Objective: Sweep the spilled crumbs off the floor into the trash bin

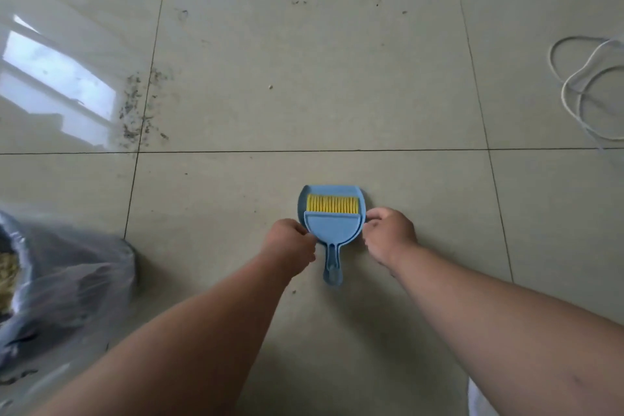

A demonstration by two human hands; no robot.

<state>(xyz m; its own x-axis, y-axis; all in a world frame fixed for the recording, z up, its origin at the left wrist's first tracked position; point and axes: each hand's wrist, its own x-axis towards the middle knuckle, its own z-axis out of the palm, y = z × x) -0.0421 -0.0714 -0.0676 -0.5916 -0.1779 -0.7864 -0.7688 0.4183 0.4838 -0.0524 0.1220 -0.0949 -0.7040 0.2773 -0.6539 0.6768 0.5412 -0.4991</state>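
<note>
Hands [289, 239] [389, 232] grip dustpan-brush set [332, 230] (floor-flat); crumbs [138, 108] far-left.

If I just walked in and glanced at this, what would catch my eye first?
Probably the blue dustpan with a yellow-bristled brush nested in it, low in the middle of the pale tiled floor, with the left hand and right hand at its sides. Next, the dark crumbs scattered to the left, and the plastic-lined bin at the lower left edge.
</note>
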